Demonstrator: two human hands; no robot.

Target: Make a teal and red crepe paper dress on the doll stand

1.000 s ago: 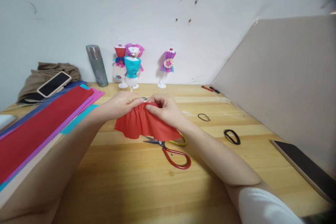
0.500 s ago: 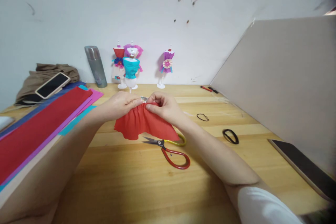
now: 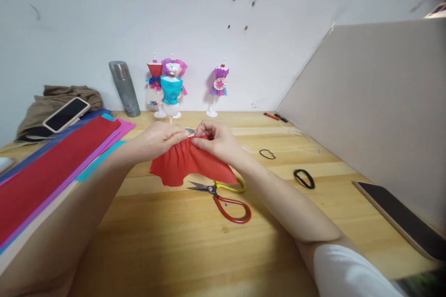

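Note:
A piece of red crepe paper hangs in pleats between my hands, above the tabletop. My left hand pinches its upper edge on the left. On the right, the thumb and fingers of my right hand are closed on the same gathered edge. A small pale, shiny strip shows at the top edge between the hands; its kind is unclear. Just below the paper lie scissors with one yellow and one red handle, blades slightly apart and pointing left. The paper hides part of the yellow handle.
Small dress stands and a flask line the wall. Stacked coloured sheets, a phone and brown cloth lie left. Rightward are a thin black loop, a thicker black band, pens and a dark tablet-like device.
The whole view has shifted slightly, with things appearing a little further left. Both hands keep their pinch on the red crepe paper, and its folds look nearly the same.

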